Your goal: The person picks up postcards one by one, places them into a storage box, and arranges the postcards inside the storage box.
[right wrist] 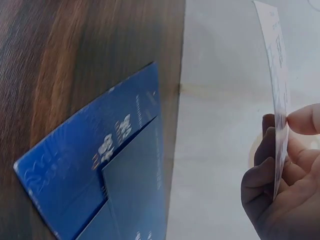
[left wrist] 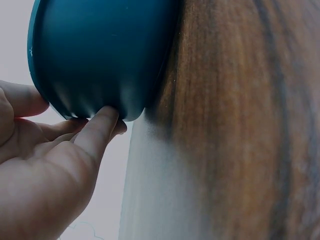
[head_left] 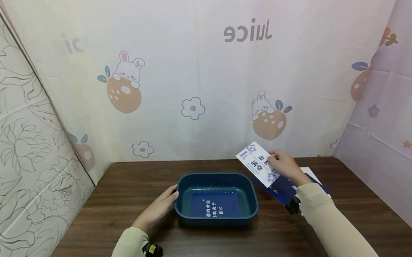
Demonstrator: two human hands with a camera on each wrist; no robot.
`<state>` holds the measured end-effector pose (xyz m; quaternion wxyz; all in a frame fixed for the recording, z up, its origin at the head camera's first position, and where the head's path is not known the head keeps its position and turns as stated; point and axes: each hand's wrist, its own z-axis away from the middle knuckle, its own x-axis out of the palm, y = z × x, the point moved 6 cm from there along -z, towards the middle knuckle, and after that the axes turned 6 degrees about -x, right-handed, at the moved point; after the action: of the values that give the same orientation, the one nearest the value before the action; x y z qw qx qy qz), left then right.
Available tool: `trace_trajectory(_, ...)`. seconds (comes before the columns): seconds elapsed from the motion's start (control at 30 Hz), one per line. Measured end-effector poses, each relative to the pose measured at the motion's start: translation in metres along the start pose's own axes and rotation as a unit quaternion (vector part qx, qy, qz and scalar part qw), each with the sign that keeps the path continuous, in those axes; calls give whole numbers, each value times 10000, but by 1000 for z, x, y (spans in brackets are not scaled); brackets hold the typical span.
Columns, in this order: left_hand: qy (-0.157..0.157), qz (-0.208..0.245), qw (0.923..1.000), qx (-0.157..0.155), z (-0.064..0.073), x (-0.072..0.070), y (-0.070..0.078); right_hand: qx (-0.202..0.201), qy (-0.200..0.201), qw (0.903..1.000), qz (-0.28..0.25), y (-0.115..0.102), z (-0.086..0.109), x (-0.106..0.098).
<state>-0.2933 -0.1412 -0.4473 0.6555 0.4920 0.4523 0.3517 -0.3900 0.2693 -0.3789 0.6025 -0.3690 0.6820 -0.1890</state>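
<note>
On the table [head_left: 200, 250], our left hand [head_left: 158, 209] pinches the tub [head_left: 217, 222] between thumb and fingers, likely steadying it; a blue card [head_left: 229, 202] lies inside. Our right hand [head_left: 284, 166] pinches a white card [head_left: 254, 161] edgewise, clear of the pile [right wrist: 60, 155].

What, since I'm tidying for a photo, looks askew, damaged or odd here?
The grey "Juice" lettering on the pale, printed fabric backdrop reads mirrored, as though seen from behind. Near the right hand, the flat, blue rectangular cards overlap unevenly, not squared in a stack. I see no spill or clear damage.
</note>
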Motion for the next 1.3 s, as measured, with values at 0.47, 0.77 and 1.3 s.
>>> trace_trajectory(0.47, -52, 64, 10000, 25, -1, 1, 0, -528, -260, 9983, -19, -36, -3, 17)
trace_trajectory(0.77, 28, 8, 10000, -27, 0, 1, 0, -826, -621, 9943, -244, -59, -3, 30)
trace_trajectory(1.3, -56, 115, 9999, 4, -1, 1, 0, -1208, -1366, 9832, 110, -96, -4, 62)
